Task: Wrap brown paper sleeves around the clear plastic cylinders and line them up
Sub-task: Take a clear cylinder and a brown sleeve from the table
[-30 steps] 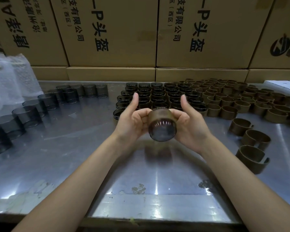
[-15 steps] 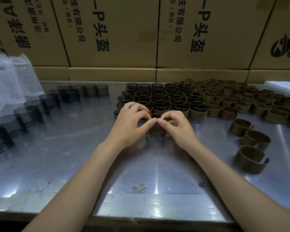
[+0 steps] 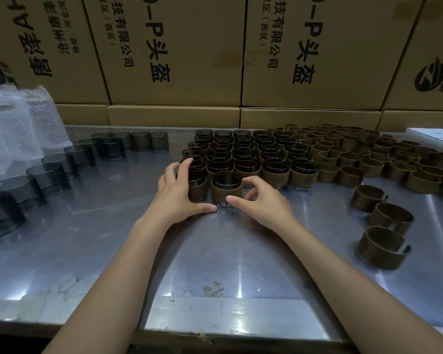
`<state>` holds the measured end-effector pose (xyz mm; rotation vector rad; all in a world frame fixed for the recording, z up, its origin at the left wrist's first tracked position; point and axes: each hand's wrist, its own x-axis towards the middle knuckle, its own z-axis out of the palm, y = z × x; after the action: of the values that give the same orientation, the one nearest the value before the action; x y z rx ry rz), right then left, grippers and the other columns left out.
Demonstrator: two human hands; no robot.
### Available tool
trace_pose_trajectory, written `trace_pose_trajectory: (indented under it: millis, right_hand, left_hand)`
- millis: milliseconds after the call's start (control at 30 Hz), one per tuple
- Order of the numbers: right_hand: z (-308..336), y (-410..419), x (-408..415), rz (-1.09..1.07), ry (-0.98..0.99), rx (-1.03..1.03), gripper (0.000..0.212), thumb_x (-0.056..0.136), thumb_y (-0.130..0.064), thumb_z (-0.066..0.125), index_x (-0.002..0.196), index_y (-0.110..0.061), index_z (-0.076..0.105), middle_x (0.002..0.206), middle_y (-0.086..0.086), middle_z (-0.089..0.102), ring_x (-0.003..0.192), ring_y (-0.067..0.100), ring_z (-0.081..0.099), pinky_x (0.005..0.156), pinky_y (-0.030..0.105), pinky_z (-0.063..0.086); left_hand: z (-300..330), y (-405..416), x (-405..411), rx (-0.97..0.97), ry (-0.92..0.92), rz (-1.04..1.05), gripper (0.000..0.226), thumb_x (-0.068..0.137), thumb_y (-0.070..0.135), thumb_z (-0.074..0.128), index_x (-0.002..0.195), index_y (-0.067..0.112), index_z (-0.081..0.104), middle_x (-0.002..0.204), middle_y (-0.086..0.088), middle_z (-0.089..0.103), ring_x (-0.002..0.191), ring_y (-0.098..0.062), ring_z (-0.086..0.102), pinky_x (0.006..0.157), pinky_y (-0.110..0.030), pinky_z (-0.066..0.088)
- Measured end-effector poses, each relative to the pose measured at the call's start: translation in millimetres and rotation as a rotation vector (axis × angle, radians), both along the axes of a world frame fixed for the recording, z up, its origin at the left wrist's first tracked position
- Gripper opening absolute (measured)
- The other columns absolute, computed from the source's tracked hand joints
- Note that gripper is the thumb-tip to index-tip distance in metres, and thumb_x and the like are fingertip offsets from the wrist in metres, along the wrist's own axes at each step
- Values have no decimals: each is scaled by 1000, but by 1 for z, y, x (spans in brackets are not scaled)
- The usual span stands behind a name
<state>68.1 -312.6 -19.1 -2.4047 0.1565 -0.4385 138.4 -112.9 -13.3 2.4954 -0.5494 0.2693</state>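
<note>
A clear cylinder wrapped in a brown paper sleeve (image 3: pixel 225 190) stands upright on the metal table (image 3: pixel 92 246), at the front of a block of several sleeved cylinders (image 3: pixel 248 154). My right hand (image 3: pixel 264 200) curls its thumb and fingers round the cylinder's right side. My left hand (image 3: pixel 178 192) lies flat with straight fingers over the neighbouring sleeved cylinder (image 3: pixel 197 187), its thumb by the base of the new one. Bare clear cylinders (image 3: pixel 49 175) curve along the left. Empty brown sleeves (image 3: pixel 384 242) lie to the right.
Cardboard boxes (image 3: pixel 179 52) form a wall behind the table. Bubble wrap (image 3: pixel 16 123) is heaped at the far left. A large cluster of empty sleeves (image 3: pixel 368 154) fills the back right. A white sheet (image 3: pixel 435 135) sits at the right edge.
The sleeved cylinder went from held up in both hands down onto the table, then into place at the front of the block. My left fingers straightened and moved onto the neighbouring cylinder.
</note>
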Motion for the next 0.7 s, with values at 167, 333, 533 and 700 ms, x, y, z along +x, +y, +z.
trace_pose_trajectory:
  millis: [167, 333, 533, 700]
  right_hand:
    - [0, 10, 3, -76, 39, -171, 66, 69, -83, 50, 118, -40, 51, 96, -15, 66, 98, 14, 62, 70, 30, 42]
    - [-2, 12, 2, -86, 18, -230, 66, 70, -84, 47, 119, -39, 52, 102, -11, 68, 103, 17, 62, 72, 31, 40]
    - [3, 10, -3, -68, 22, 19, 62, 78, -83, 27, 99, -31, 52, 86, -10, 64, 88, 14, 61, 78, 37, 47]
    - [5, 9, -5, -113, -62, 188, 55, 99, -53, 20, 67, -23, 52, 66, -5, 56, 75, 19, 56, 69, 35, 40]
  left_hand:
    - [-2, 1, 5, -71, 36, -24, 106, 68, 47, 81, 149, 28, 16, 153, -3, 19, 138, -28, 31, 107, -42, 35]
    - [-2, 2, 5, -93, 64, -48, 106, 68, 44, 83, 149, 29, 17, 152, -3, 18, 139, -27, 30, 110, -42, 34]
    - [3, 26, 20, -329, 300, -163, 105, 72, 9, 80, 148, 29, 10, 146, -7, 28, 134, -24, 32, 95, -31, 44]
    - [-10, 35, 41, -269, 88, 186, 53, 86, 0, 54, 137, 11, 42, 139, -11, 46, 126, -28, 44, 100, -38, 41]
